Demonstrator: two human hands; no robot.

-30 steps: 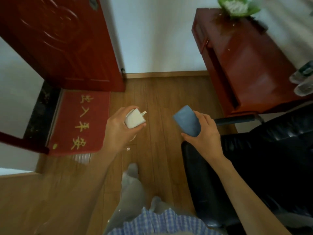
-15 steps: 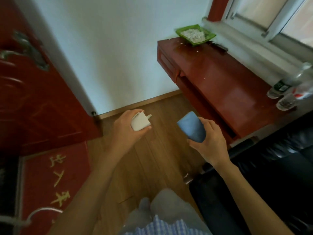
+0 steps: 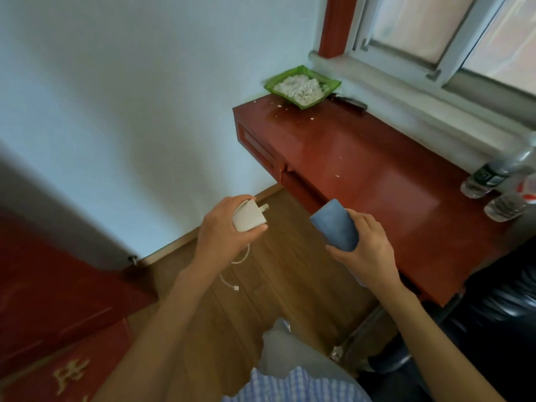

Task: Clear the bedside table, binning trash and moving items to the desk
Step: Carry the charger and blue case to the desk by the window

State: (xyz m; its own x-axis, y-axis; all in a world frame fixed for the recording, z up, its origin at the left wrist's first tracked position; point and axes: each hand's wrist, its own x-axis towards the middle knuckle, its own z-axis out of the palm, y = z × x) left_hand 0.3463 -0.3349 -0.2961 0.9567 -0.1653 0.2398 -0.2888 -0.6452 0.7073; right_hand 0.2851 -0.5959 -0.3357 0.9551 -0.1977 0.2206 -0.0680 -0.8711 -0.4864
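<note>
Above the wooden floor [image 3: 290,274], beside the red desk [image 3: 377,181], the left hand [image 3: 223,230] grasps a white charger [image 3: 248,217], prongs pointing toward the desk, its thin white cable [image 3: 232,271] dangling below the wrist. The right hand [image 3: 362,245] is wrapped around a blue cup [image 3: 335,227], tilted with its base toward the wall, at the desk's front edge. On the desk sit a green dish [image 3: 301,87] in the far corner and two clear bottles [image 3: 499,181] at the right.
</note>
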